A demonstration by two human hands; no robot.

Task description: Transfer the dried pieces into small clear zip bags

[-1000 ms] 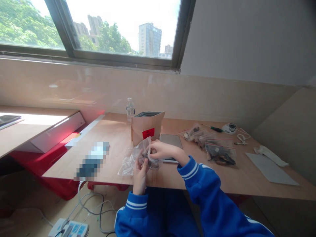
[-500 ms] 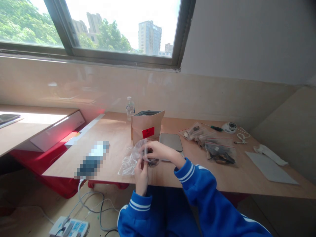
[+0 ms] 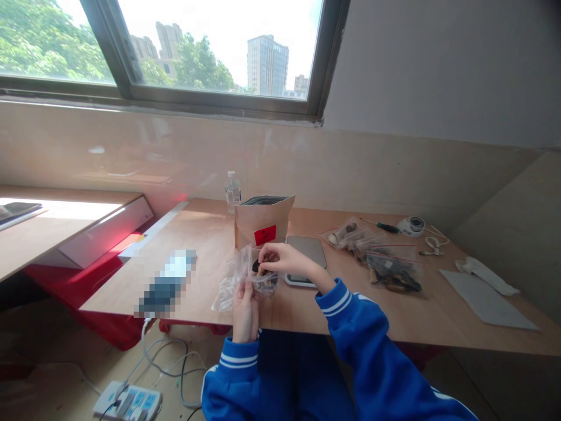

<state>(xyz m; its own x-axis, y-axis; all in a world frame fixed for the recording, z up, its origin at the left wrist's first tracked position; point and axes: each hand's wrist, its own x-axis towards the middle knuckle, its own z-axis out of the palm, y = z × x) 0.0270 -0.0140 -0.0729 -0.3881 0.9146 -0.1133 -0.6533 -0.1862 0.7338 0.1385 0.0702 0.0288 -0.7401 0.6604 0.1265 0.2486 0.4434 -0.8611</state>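
Note:
My left hand (image 3: 245, 310) pinches the near edge of a clear plastic bag (image 3: 240, 270) in front of me at the table's front. Dark brown, dried-looking pieces (image 3: 258, 270) show at the bag's mouth; their kind is too small to tell. From the right, my right hand (image 3: 284, 259) reaches over the bag, fingertips closed around some of these pieces. Just behind both hands stands a brown kraft paper pouch (image 3: 267, 217) with a red label, its top gaping. A flat kitchen scale (image 3: 305, 252) lies beside it, partly behind my right wrist.
Filled zip bags (image 3: 392, 272), a screwdriver (image 3: 388, 227) and a white dome camera (image 3: 411, 225) lie to the right, with a white sheet (image 3: 486, 299) farther out. A bottle (image 3: 232, 193) stands behind the pouch. At left are a blurred-out phone-like object (image 3: 166, 283) and, below, a power strip (image 3: 127, 402).
My right hand has shifted slightly up and right, now at the brown pieces in the bag's mouth. The left hand moved a little left, and the bag's opening is wider.

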